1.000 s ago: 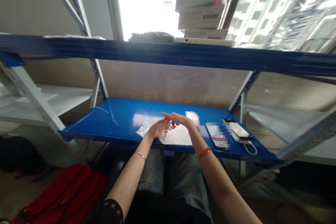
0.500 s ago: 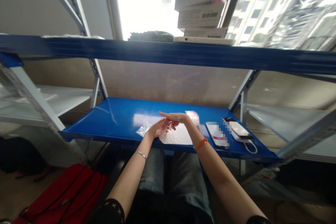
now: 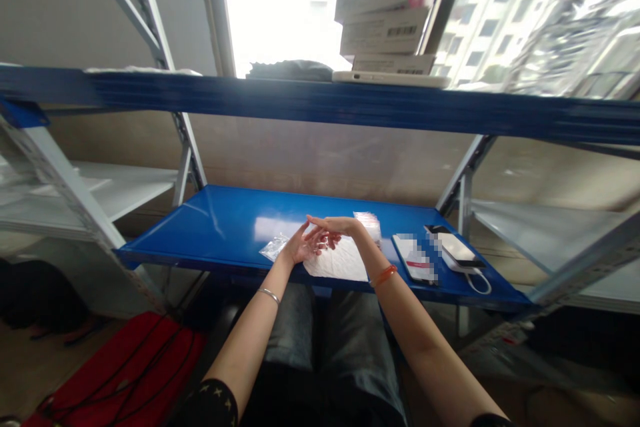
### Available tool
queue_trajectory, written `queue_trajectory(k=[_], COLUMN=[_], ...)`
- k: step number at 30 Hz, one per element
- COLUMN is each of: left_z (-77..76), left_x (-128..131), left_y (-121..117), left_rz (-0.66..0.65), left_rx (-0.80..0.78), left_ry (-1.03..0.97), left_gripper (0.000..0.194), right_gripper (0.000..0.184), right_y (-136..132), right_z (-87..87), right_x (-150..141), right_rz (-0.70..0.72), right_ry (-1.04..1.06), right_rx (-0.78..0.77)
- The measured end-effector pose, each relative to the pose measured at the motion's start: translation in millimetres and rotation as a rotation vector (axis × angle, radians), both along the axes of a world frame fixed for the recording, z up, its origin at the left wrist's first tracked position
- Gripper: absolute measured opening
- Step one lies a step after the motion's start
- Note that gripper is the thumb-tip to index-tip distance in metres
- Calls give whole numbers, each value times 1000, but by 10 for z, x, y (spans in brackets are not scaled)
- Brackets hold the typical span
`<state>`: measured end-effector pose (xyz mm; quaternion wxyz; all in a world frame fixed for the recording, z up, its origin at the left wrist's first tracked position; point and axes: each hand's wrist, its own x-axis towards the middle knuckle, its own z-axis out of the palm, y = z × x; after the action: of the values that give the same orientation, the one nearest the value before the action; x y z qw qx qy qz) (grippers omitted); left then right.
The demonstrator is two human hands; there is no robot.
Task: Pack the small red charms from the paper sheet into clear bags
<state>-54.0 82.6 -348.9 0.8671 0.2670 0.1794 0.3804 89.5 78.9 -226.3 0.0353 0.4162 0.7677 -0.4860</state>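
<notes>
Over the front part of the blue shelf, my left hand (image 3: 299, 247) and my right hand (image 3: 340, 225) meet, fingers bent toward each other and overlapping. Something small and clear, like thin plastic, seems to be between the fingertips; its kind cannot be made out. My right hand arches over from above, its palm hidden. Beneath both hands lies a white cloth (image 3: 345, 261), flat near the shelf's edge. A crumpled clear plastic bag (image 3: 273, 247) lies just left of my left hand. Behind my right wrist is a stack of small clear packets (image 3: 369, 223).
On the right of the blue shelf (image 3: 225, 213) lie a phone-like flat item (image 3: 413, 257), partly blurred out, and a phone (image 3: 457, 249) with a white cable (image 3: 480, 282). An upper blue beam (image 3: 280, 97) crosses ahead, with white boxes (image 3: 383, 30) stacked above it.
My hands stay over the cloth while their fingers shift slightly. My left thumb has risen toward my right fingertips. The bag, cloth and packets lie where they were.
</notes>
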Motion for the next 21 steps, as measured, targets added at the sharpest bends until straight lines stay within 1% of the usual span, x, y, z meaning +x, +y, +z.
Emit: queue_trajectory(k=[3, 8, 12, 16, 21], left_z=[-3, -6, -8, -33, -44], left_x=[-2, -3, 6, 19, 38], left_y=[7, 19, 19, 33, 58], left_rz=[1, 59, 85, 95, 83], left_rx=[13, 40, 35, 30, 108], left_ry=[28, 100, 113, 105, 95], left_gripper=[44, 38, 34, 34, 37], right_gripper=[88, 92, 93, 94, 89], right_y=[61, 126, 82, 13, -50], right_z=[-48, -98, -50, 21, 61], right_x=[32, 55, 35, -36, -119], right_rz=[16, 34, 27, -4, -26], right_ry=[6, 24, 15, -62, -105], right_rx=[17, 16, 21, 44, 60])
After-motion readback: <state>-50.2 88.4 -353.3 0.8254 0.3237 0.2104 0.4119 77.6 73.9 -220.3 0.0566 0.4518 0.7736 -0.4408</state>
